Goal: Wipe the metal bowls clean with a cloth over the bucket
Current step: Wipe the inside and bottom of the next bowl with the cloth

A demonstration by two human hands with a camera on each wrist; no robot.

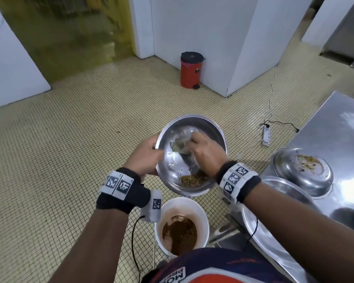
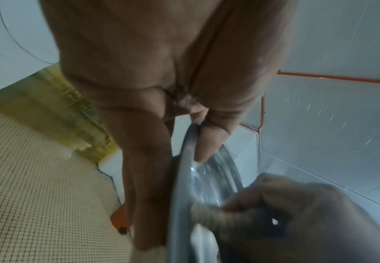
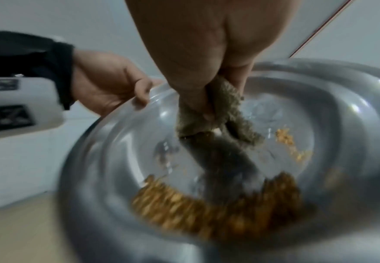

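A metal bowl [image 1: 204, 127] is held tilted toward me above a white bucket [image 1: 202, 213]. My left hand [image 1: 145, 156] grips its left rim, thumb inside and fingers behind. My right hand [image 1: 204, 148] is inside the bowl, pinching a grey-green cloth [image 1: 180, 148] against the bottom. Brown food scraps [image 1: 192, 179] lie at the bowl's low edge. The left wrist view shows the bowl rim [image 2: 182, 178] edge-on beside my thumb [image 2: 209, 142]. In the right wrist view the cloth [image 3: 209, 113] presses the bowl [image 3: 353, 133] above the scraps [image 3: 207, 210].
A steel counter [image 1: 335, 127] at right carries an upturned dirty bowl [image 1: 302, 172] and a large steel tray [image 1: 274, 221]. The bucket holds brown waste [image 1: 179, 231]. A red pedal bin [image 1: 190, 70] stands by the wall; a power strip [image 1: 266, 135] lies on the tiled floor.
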